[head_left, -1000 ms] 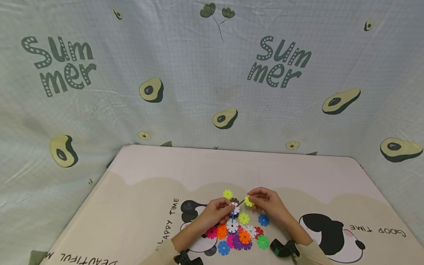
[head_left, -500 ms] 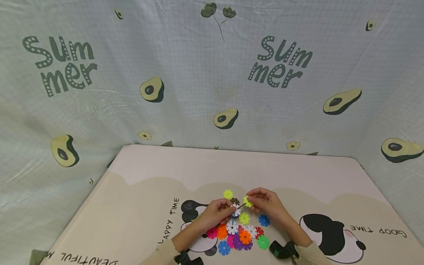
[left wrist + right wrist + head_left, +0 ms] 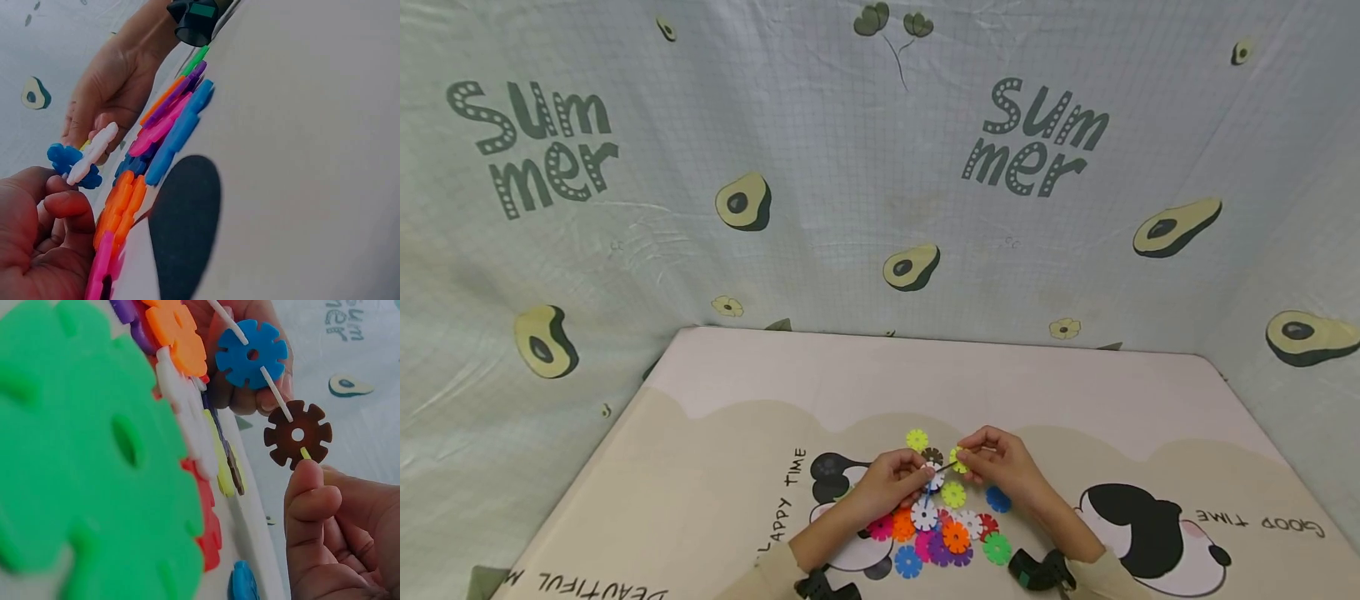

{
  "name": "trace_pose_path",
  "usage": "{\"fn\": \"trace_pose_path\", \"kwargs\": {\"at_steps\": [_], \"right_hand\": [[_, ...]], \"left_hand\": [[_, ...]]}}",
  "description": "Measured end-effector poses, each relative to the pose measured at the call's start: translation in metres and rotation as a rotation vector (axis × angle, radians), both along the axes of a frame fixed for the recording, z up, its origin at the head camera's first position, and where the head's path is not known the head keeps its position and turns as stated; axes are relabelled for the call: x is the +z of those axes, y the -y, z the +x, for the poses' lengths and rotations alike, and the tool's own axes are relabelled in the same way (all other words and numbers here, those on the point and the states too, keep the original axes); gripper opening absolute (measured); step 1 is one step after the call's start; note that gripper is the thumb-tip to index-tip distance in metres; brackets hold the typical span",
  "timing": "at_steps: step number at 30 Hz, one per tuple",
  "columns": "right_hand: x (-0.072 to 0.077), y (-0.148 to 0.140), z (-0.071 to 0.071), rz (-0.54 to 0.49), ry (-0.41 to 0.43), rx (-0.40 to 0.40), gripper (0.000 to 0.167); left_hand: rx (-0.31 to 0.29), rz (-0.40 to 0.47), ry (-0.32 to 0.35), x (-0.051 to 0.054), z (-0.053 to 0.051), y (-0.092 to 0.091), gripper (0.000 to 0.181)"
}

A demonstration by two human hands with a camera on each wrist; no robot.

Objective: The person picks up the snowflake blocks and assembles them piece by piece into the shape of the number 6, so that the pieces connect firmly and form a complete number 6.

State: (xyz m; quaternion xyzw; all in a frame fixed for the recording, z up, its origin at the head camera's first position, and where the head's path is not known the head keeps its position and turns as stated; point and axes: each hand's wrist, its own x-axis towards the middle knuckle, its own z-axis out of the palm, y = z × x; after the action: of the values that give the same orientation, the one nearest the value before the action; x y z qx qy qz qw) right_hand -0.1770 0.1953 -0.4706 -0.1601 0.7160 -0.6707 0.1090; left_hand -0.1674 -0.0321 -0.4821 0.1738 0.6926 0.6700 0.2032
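Note:
My left hand pinches a joined chain of notched plastic discs over the table. A blue disc sits in the chain between white discs seen edge-on, and a brown disc forms the end towards my right hand. With thumb and fingertips, my right hand pinches a yellow disc. In the right wrist view, the yellow disc's edge meets a notch of the brown disc; fingers hide the rest. At the chain's near end a white disc hangs above the pile.
Several loose discs lie below the hands, among them an orange disc, a green disc and a purple disc. A blue disc lies to the right. Beyond the hands is a yellow disc. The table has a printed cover.
My right hand has moved slightly left with the yellow disc, bringing it up to the brown disc. My left hand has shifted very little and keeps its grip on the chain.

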Motion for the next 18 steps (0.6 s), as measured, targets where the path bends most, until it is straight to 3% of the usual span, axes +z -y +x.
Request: {"fn": "trace_pose_path", "kwargs": {"at_steps": [9, 18], "right_hand": [[0.0013, 0.0011, -0.0020, 0.026, 0.102, -0.040, 0.032], [0.0008, -0.0012, -0.0038, -0.046, 0.171, -0.018, 0.038]], "left_hand": [[-0.009, 0.015, 0.039, -0.0005, -0.0015, -0.0017, 0.022], [0.021, 0.041, 0.091, 0.0009, 0.0000, -0.0018, 0.020]]}}
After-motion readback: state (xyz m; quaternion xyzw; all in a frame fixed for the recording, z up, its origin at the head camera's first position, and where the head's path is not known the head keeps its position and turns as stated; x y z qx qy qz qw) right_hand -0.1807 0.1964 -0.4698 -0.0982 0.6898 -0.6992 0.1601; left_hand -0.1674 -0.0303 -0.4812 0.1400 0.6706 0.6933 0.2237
